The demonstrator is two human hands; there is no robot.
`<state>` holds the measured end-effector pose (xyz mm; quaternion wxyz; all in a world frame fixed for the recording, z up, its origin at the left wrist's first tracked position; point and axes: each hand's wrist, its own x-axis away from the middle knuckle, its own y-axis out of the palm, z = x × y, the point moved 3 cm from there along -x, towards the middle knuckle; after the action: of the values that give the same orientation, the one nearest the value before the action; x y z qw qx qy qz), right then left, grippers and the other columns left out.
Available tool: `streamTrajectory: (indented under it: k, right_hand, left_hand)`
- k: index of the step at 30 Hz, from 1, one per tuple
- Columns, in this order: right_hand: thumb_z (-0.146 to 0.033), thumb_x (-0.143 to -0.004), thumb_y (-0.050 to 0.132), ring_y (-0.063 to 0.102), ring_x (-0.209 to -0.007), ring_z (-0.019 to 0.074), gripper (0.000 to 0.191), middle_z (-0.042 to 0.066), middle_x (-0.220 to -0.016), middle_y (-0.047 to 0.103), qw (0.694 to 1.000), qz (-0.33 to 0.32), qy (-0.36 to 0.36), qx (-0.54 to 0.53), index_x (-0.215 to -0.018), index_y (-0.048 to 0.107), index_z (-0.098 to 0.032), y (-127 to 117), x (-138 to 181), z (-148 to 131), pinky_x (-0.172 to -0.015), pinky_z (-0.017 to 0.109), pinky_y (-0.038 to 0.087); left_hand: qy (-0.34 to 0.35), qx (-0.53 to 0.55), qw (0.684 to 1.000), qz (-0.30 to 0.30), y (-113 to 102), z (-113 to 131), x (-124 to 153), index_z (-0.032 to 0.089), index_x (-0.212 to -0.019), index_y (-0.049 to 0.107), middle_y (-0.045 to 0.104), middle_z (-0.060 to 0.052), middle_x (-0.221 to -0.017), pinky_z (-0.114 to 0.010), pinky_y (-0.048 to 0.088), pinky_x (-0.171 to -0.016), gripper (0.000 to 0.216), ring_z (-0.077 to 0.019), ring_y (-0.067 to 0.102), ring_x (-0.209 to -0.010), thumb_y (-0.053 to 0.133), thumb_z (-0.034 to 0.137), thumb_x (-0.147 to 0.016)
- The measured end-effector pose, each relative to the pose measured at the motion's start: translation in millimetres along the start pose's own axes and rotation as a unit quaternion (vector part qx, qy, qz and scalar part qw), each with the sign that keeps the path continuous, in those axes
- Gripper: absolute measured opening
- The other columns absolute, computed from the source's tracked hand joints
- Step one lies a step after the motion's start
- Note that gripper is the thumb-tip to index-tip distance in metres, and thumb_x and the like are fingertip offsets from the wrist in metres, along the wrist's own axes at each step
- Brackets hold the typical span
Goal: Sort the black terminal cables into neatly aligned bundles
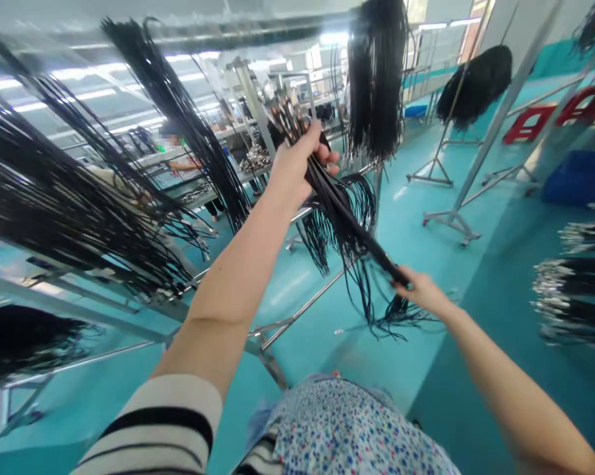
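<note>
A bundle of black cables [344, 214] stretches diagonally between my two hands. My left hand [302, 158] is wrapped round its upper part, where metallic-looking ends fan out above the fingers. Lower down and to the right, my right hand [421, 290] grips the same bundle, slightly blurred. Loose cable ends dangle below and beside the right hand. Behind the bundle, more black cables [314, 241] droop over a low rail. Close to my left forearm, a hanging bunch of black cables [179, 112] slants down from the overhead bar.
Thick cable bunches [376, 79] hang from an overhead bar [278, 33]. Wheeled metal racks [456, 218] stand on the green floor [376, 376] at right, near red stools [530, 124] and a blue bin [579, 178]. A co-worker [179, 158] is at a bench behind.
</note>
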<state>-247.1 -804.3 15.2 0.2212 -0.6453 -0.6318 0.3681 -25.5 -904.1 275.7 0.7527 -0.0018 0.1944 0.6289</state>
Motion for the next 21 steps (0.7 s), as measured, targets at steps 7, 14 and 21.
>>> streamTrajectory:
  k: [7, 14, 21]
  right_hand:
    - [-0.035, -0.066, 0.051, 0.059, -0.070, 0.0244, 0.024, 0.006, -0.075, 0.064, 0.991, 0.072, 0.105, -0.029, -0.084, 0.055, -0.020, 10, 21, 68, -0.068, 0.037, 0.048]
    - [-0.041, -0.062, 0.047, 0.060, -0.083, 0.0310, 0.031, 0.011, -0.085, 0.064, 0.923, 0.322, 0.209, 0.031, -0.084, 0.055, -0.021, -23, 46, 88, -0.075, 0.044, 0.048]
    - [-0.047, -0.068, 0.047, 0.062, -0.073, 0.0315, 0.027, 0.010, -0.078, 0.065, 0.960, 0.214, 0.183, 0.001, -0.077, 0.057, -0.023, -7, 52, 89, -0.065, 0.044, 0.050]
  left_hand:
    - [-0.006, 0.074, 0.997, 0.009, 0, 33, -36, 0.019, -0.053, 0.037, 0.035, 0.006, -0.040, -0.021, 0.037, -0.042, 0.044, -0.0074, 0.043, -0.038, 0.058, 0.050, -0.076]
    - [-0.009, 0.007, 1.000, -0.025, 15, 71, -47, 0.020, -0.058, 0.037, 0.035, 0.006, -0.042, -0.023, 0.034, -0.043, 0.040, -0.0066, 0.035, -0.039, 0.055, 0.047, -0.080]
    - [0.027, -0.075, 0.995, -0.058, 31, 125, -37, 0.017, -0.058, 0.034, 0.032, 0.006, -0.046, -0.018, 0.029, -0.046, 0.037, -0.0025, 0.027, -0.042, 0.044, 0.030, -0.091]
